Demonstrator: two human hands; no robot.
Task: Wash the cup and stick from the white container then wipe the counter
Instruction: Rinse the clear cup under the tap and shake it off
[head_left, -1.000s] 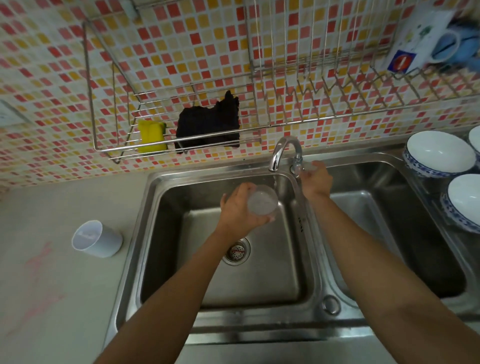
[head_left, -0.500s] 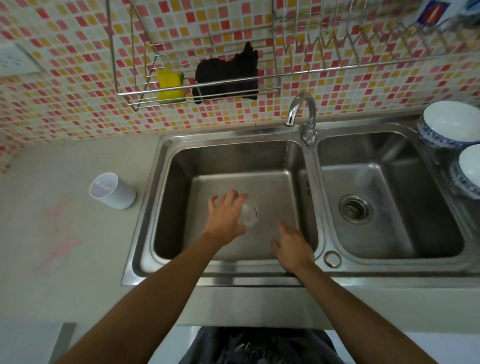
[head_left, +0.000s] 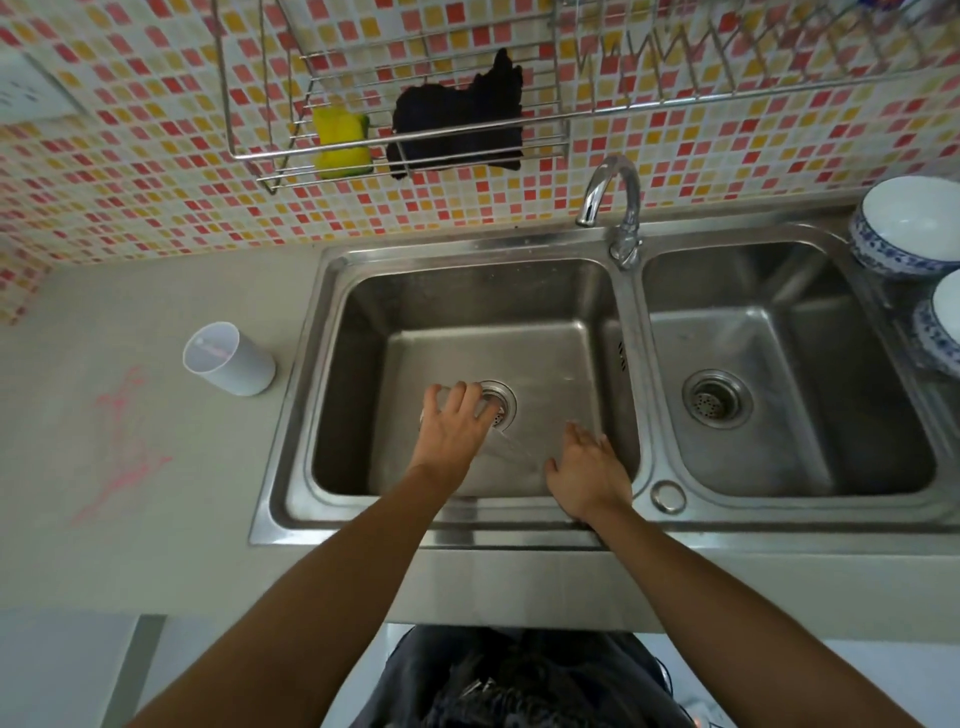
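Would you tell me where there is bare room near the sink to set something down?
Bare counter lies between the white container and the tiled wall, and in front of the container, though pink marks stain it. The right basin holds nothing. Crowded: the left basin, with the left hand, gripping the cup, and right hand in it, and the bowls at far right.

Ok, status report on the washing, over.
Left hand grips clear cup over left basin. Right hand open beside it. Stick not seen. Nothing blocking.
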